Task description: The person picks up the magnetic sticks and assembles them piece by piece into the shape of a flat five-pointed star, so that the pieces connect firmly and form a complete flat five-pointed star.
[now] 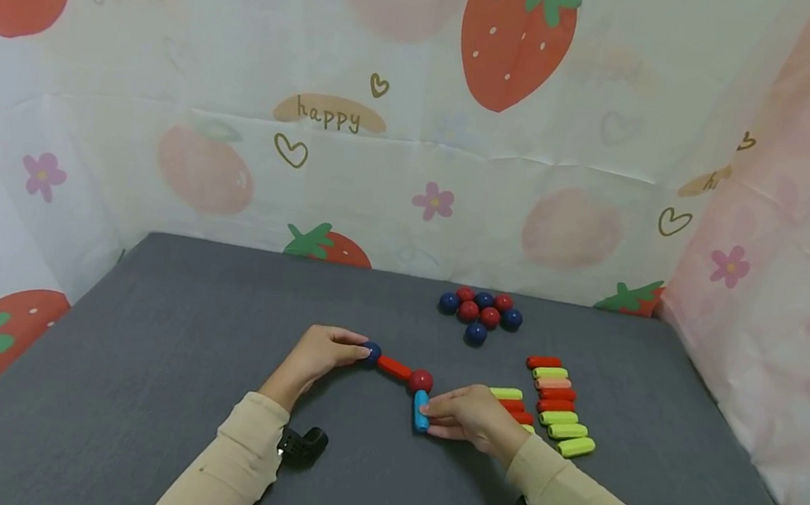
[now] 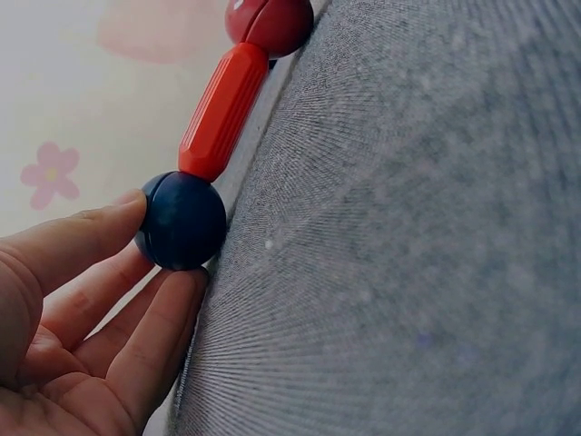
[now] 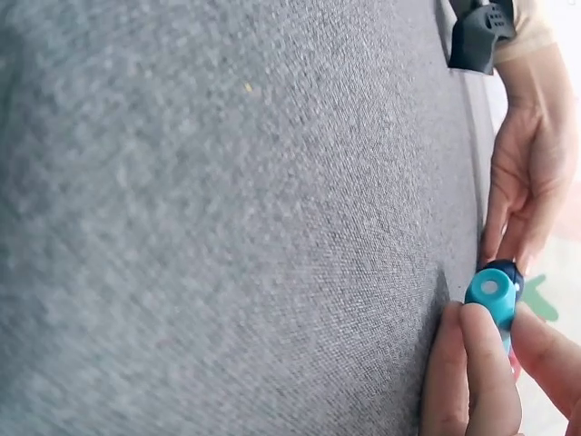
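Note:
My left hand (image 1: pixel 319 357) pinches a dark blue ball (image 2: pixel 184 222) between thumb and fingertips. From that ball a red rod (image 2: pixel 224 111) runs to a red ball (image 1: pixel 421 381), end to end in a chain. At the red ball's near side sits a light blue rod (image 1: pixel 420 412), pinched by my right hand (image 1: pixel 472 418). The free end of this rod, with a pale round spot in its middle, faces the camera in the right wrist view. The chain lies low over the grey table (image 1: pixel 157 391).
Several loose red and blue balls (image 1: pixel 476 333) cluster at the back. To the right lies a column of red, yellow-green and pink rods (image 1: pixel 563 430). A shorter group of rods (image 1: pixel 506 394) is partly hidden behind my right hand. A printed curtain (image 1: pixel 415 162) hangs behind the table.

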`<state>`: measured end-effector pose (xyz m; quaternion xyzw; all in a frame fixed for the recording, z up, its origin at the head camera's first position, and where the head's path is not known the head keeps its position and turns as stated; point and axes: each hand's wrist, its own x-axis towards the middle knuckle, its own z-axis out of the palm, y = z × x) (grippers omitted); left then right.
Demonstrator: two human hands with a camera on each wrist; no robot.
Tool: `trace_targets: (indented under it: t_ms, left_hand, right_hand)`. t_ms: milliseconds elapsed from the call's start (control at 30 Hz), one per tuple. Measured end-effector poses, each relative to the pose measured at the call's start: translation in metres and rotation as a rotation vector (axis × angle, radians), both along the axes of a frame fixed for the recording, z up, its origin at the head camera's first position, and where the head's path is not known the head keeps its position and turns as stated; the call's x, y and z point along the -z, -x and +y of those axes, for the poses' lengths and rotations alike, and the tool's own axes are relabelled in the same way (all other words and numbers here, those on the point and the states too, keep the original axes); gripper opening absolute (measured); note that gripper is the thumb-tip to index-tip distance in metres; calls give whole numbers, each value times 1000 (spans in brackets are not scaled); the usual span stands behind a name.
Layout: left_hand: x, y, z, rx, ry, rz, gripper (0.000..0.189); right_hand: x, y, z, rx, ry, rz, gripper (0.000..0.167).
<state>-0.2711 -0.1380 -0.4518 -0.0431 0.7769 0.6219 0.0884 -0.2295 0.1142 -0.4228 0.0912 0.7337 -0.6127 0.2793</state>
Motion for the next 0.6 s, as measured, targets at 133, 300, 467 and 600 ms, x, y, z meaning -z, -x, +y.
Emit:
trace_targets:
  t_ms: [133,300,467,600]
  left_hand:
    - [0,0,1,4,7,4,30]
    - [-1,1,0,4,13,5,30]
    - [-1,0,0,13,8,12,31]
    - [-2,-1,-1,27,18,18,32]
  right_hand:
    - [1,-1,1,7,1,5,24]
    - [1,0,1,-4,-5,9,25]
    - [1,0,1,-31,-6,22,25]
    - [3,0,0,-39,1,36,24]
